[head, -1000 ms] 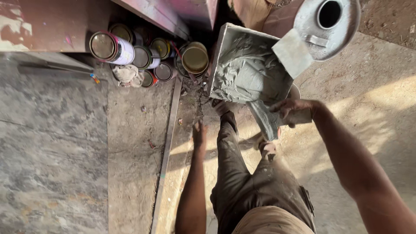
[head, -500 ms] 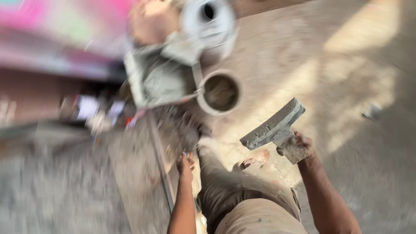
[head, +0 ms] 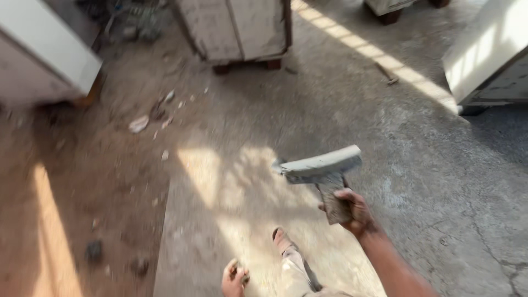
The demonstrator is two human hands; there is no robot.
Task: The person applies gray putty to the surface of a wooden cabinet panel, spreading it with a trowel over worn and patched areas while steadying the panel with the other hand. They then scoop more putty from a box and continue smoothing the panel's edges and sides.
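Right hand (head: 352, 212) wraps tight around handle of wide scraper (head: 322, 168), grip clamped on it. Scraper up in air over concrete floor (head: 429, 165), grey paste smeared on flat blade. Blade points up and left of hand. Left hand (head: 235, 279) low by leg, fingers curled in, holds nothing. Foot (head: 283, 240) on floor between hands. Wooden cabinet (head: 236, 27) far ahead. White cabinet (head: 489, 55) at right.
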